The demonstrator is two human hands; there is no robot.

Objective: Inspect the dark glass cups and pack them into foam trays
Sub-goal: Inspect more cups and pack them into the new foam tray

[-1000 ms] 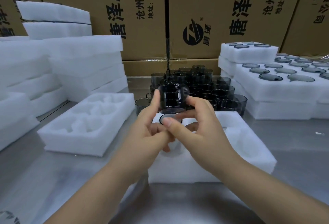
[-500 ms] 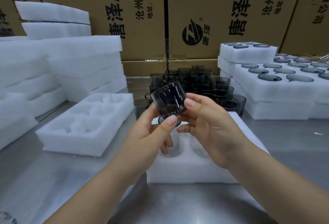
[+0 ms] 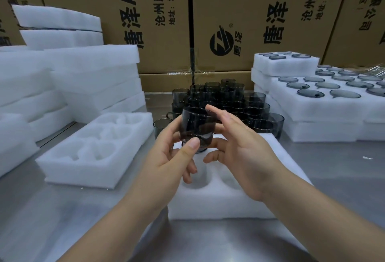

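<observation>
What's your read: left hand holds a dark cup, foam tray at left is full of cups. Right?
No. Head view: the left hand holds the cup, but the foam tray at left is empty, its pockets bare.

Cardboard boxes point(image 3: 239, 7) behind metal table point(image 3: 343, 170)

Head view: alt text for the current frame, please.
A left hand holds a dark glass cup between thumb and fingers above a foam tray on a metal table, the right hand open beside it. Behind stand loose dark cups; filled foam trays stacked right, empty trays left, cardboard boxes behind.
</observation>
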